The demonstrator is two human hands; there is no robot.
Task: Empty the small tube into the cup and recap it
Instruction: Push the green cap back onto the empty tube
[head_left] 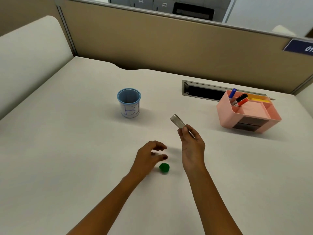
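Note:
My right hand holds a small clear tube by its lower end, with the tube's open mouth pointing up and to the left, above the table. The green cap lies on the white table just right of my left hand. That hand hovers low over the table, fingers spread and curled, holding nothing. A blue-rimmed paper cup with blue letters on its side stands upright farther back and to the left, well apart from both hands.
A pink desk organiser with several markers stands at the right. Behind it a cable slot is cut into the white table. A beige partition wall closes the back edge.

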